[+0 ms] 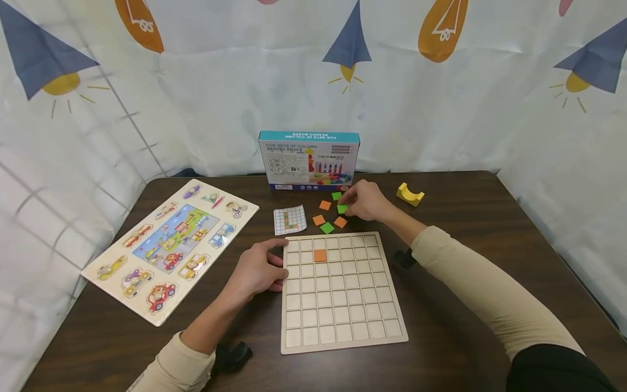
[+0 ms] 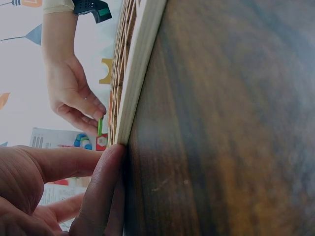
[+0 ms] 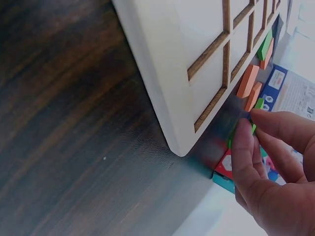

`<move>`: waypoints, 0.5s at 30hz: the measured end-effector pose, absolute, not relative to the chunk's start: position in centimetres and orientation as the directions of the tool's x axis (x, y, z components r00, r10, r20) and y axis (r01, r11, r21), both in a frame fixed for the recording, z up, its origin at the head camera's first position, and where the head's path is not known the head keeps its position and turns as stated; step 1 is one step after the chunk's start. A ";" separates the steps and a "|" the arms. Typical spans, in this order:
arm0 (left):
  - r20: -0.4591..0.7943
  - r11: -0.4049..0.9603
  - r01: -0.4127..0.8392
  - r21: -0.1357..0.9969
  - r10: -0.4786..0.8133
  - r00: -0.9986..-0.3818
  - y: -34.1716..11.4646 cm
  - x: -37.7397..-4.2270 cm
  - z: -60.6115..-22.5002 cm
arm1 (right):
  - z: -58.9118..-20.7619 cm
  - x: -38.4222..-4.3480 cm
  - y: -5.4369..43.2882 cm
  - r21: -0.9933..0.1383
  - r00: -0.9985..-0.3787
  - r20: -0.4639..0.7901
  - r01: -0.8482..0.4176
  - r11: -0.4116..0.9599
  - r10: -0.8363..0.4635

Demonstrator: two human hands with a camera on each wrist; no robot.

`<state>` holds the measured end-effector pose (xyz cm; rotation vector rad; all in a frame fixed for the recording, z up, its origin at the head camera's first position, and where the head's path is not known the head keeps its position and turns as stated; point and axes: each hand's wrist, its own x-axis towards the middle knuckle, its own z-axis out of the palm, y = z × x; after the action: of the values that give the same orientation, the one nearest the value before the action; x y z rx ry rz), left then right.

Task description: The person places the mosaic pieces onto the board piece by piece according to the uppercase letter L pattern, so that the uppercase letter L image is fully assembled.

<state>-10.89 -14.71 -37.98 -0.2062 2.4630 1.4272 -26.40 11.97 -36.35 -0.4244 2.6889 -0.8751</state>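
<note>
My right hand (image 1: 364, 201) pinches a small green square tile (image 1: 342, 209) between thumb and fingertips, just beyond the far edge of the wooden grid board (image 1: 343, 314). Seen from the left wrist, that tile (image 2: 100, 126) stands on edge in the fingers. At the board's left side, my left hand (image 1: 259, 268) touches the rim with nearly straight fingers (image 2: 106, 182). One orange tile (image 1: 320, 256) lies in a cell of the board's top row area. Around the right hand lie orange tiles (image 1: 319, 220) and green tiles (image 1: 327, 228), loose on the table.
A printed pattern card (image 1: 290, 220) lies behind the board, left of the tiles. Behind them stands a toy box (image 1: 309, 161). The picture puzzle board (image 1: 171, 247) occupies the table's left. A yellow curved block (image 1: 410, 195) sits at the back right.
</note>
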 end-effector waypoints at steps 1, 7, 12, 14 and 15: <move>-0.316 0.500 -0.264 0.825 0.020 -0.949 -14.7 -10.9 -38.0 | -36.4 -26.3 12.0 -0.606 -0.918 -0.172 -0.188 0.773 -0.358; -0.322 0.502 -0.269 0.822 0.020 -0.947 -14.7 -10.9 -38.0 | -36.4 -25.8 12.3 -0.611 -0.919 -0.154 -0.201 0.766 -0.363; -0.322 0.498 -0.268 0.824 0.024 -0.946 -14.8 -10.9 -37.9 | -36.3 -25.0 12.4 -0.633 -0.920 -0.149 -0.192 0.750 -0.362; -0.321 0.501 -0.265 0.824 0.027 -0.947 -14.8 -10.9 -37.9 | -36.3 -24.6 12.4 -0.643 -0.918 -0.148 -0.193 0.741 -0.368; -0.320 0.502 -0.263 0.824 0.029 -0.947 -14.8 -10.9 -37.9 | -36.3 -24.4 12.4 -0.648 -0.916 -0.148 -0.196 0.736 -0.373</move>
<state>-10.91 -14.83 -37.91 -0.1976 2.4564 1.4226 -24.40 12.40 -36.31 -0.4471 2.6708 -0.9522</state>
